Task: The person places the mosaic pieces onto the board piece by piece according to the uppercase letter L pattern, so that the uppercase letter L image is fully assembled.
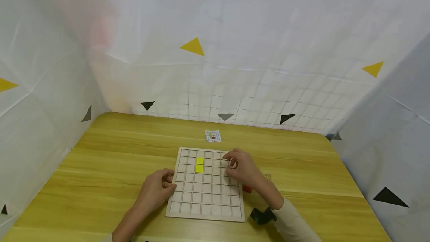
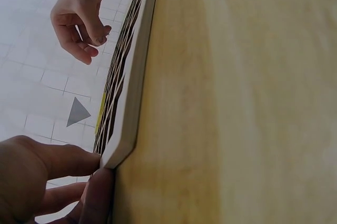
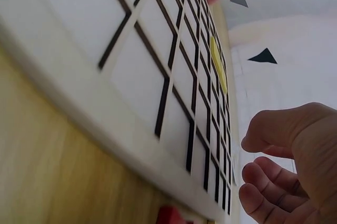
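Observation:
A pale wooden grid board [image 1: 197, 217] lies on the table, its square cells bordered by thin raised strips. Two yellow square tiles [image 1: 199, 164] sit one behind the other in its upper left part. My left hand [image 1: 157, 189] pinches the board's left edge, and in the left wrist view its thumb [image 2: 73, 160] and a finger meet at the rim. Over the board's right side hovers my right hand [image 1: 244, 168], fingers loosely bent, with a gap between thumb and fingertips. In the right wrist view nothing shows between those fingers [image 3: 263, 187].
A small printed card [image 1: 213, 136] with a coloured grid pattern lies behind the board. Right of the board, a red piece [image 1: 247, 189] is partly hidden by my right arm. A black object [image 1: 262, 216] is by my right sleeve. White sheeting [image 1: 235, 66] encloses the table.

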{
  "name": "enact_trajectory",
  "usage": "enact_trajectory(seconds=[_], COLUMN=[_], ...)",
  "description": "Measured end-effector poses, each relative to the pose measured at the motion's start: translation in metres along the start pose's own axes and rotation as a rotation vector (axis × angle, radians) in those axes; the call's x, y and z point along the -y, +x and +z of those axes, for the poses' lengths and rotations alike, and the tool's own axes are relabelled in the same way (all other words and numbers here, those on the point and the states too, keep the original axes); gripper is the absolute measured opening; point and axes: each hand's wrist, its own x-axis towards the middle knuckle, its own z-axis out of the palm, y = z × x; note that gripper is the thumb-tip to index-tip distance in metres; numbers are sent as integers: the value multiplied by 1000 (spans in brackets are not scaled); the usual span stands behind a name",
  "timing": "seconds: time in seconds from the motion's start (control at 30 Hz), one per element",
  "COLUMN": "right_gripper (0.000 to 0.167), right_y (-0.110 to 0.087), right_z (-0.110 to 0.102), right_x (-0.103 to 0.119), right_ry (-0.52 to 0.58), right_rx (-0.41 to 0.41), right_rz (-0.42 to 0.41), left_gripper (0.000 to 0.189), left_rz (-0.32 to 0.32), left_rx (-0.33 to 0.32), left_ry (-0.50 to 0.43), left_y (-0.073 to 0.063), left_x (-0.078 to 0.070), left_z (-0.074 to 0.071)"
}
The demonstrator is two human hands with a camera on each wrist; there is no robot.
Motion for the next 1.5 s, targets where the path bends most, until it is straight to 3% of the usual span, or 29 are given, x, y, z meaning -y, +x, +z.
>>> enact_trajectory(seconds=[0.23, 0.5, 1.5], right_gripper=[31, 29, 30], right_y=[-6, -13, -24], right_z=[-9, -18, -25], right_x=[-10, -18, -48], right_ry=[-13, -34, -96], right_rx=[-22, -13, -20], right_rz=[19, 97, 110], left_gripper=[38, 39, 39], left_rz=[5, -9, -14], left_rx=[-9, -1, 2], left_ry=[8, 8, 7], left_y=[0, 0, -1], left_x=[0, 0, 0], left_z=[0, 0, -1])
